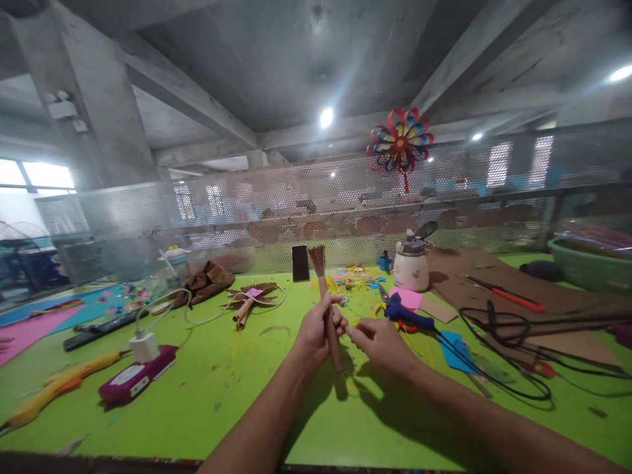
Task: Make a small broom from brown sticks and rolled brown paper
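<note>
While the left hand point(313, 331) holds up one brown roll point(335, 345), the right hand point(382, 342) is close by

As you look over the green bench point(212, 415), you can count one brown roll in the hand and one more lying down, a second roll point(243, 311) with spiky brown bits and one pink bit point(254, 293), left of the middle, toward the back edge. Near the front left corner are one yellow tool point(64, 385) and one purple power strip point(118, 395) with one white plug point(143, 346) in it. To the right are one blue tool point(409, 316) and, near the back edge, one white bottle point(412, 271). One green tub point(587, 266) sits by the right edge.

Both arms reach in from the front edge. The left hand is wrapped snugly around the brown roll. The right hand has its thumb and finger almost together, just beside the left fingers; I can't tell if it has something thin in them.

The brown roll is over the middle of the bench. It is long and thin, with a bushy top like a tiny broom, and it leans a little to the left.
</note>
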Motion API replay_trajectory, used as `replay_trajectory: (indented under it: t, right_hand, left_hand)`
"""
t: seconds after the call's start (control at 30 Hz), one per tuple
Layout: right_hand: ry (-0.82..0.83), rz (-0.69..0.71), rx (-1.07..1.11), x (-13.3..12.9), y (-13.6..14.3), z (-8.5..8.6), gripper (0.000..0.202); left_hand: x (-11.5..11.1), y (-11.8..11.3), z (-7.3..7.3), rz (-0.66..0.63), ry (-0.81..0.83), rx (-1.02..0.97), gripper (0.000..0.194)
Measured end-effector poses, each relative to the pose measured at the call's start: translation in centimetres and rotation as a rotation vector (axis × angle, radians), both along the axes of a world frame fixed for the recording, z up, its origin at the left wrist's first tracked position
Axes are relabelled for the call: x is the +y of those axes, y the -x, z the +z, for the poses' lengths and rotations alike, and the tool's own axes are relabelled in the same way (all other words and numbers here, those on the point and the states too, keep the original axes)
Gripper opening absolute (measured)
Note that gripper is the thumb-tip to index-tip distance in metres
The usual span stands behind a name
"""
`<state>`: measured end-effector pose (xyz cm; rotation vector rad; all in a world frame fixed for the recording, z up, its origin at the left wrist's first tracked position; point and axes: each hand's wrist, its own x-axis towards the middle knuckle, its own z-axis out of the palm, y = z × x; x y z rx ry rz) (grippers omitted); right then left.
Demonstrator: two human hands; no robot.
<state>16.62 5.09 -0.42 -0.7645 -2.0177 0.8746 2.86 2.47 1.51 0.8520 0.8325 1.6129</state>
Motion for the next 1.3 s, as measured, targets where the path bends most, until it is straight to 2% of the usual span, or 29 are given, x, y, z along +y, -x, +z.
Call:
replay_trajectory:
  t: [0.07, 0.13, 0.27, 0.5, 0.7, 0.77, 1.0, 1.17, 1.3]
  right_hand:
    - [0.171, 0.114, 0.011, 0.3, 0.1, 0.0, 0.038]
    - [0.313, 0.29, 0.012, 0.1, 0.2, -0.2, 0.041]
    - [0.43, 0.56, 0.053, -0.8, 0.6, -0.8, 0.049]
    - [0.526, 0.58, 0.073, -1.1, 0.9, -1.8, 0.047]
    - [0.662, 0.816, 0.104, -1.6, 0.4, -1.4, 0.04]
    - [0.678, 0.857, 0.097, -1.8, 0.2, -1.3, 0.037]
    - [0.627, 0.8, 0.06, -1.8, 0.4, -1.7, 0.042]
    - [0.405, 0.585, -0.002, -2.4, 0.8, -1.7, 0.033]
    - [0.373, 0.463, -0.004, -3.0, 1.1, -1.6, 0.017]
  left_hand:
    - [-0.1, -0.4, 0.0, 0.016, -0.051, -0.022, 0.028]
    - [-0.2, -0.7, 0.2, 0.033, -0.082, -0.047, 0.027]
    - [-0.7, -1.3, 0.6, 0.001, -0.083, -0.085, 0.031]
    - [-1.0, -0.8, 0.9, -0.086, -0.159, -0.04, 0.025]
    - [-1.5, 1.1, 2.6, -0.112, -0.251, -0.106, 0.028]
    - [-1.7, 1.3, 3.0, -0.131, -0.266, -0.139, 0.025]
    - [-1.8, 1.0, 3.1, -0.122, -0.266, -0.168, 0.018]
    - [-1.5, 1.1, 3.0, -0.069, -0.267, -0.158, 0.018]
    - [-1.4, 1.1, 2.8, -0.008, -0.27, -0.163, 0.02]
